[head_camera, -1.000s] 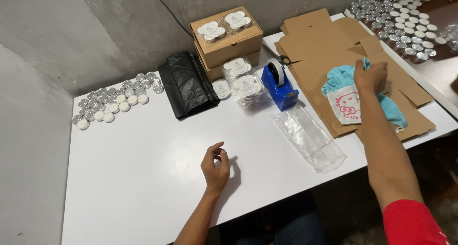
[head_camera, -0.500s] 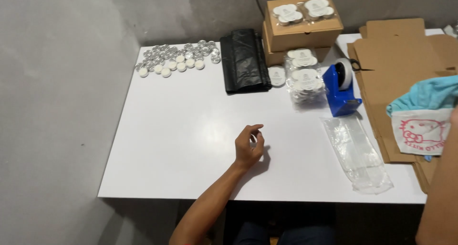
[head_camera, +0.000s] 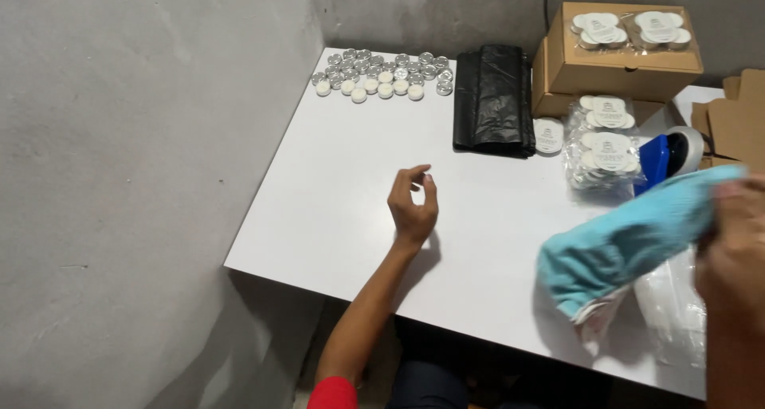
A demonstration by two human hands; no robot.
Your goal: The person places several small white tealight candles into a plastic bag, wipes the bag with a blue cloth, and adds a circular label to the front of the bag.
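Right hand [head_camera: 737,233] is close to the camera and blurry, at the right edge of the desk [head_camera: 335,186]. It is closed around one end of a light blue cloth [head_camera: 629,245]. The cloth hangs from it, down and to the left, over the front right part of the desk. It looks soft and a bit bunched, with a white part at its low end. Under it lies a clear plastic bag [head_camera: 677,305]. Left hand [head_camera: 413,206] is near the middle of the desk, well apart from the cloth. It holds nothing, and its fingers are curled loosely with the tips close together.

At the back edge sit many small tealight candles [head_camera: 382,76], a folded black bag [head_camera: 494,98], brown cardboard boxes [head_camera: 617,58] and a blue tape holder [head_camera: 665,158]. The desk is white. It stands in a corner of grey walls [head_camera: 135,162].
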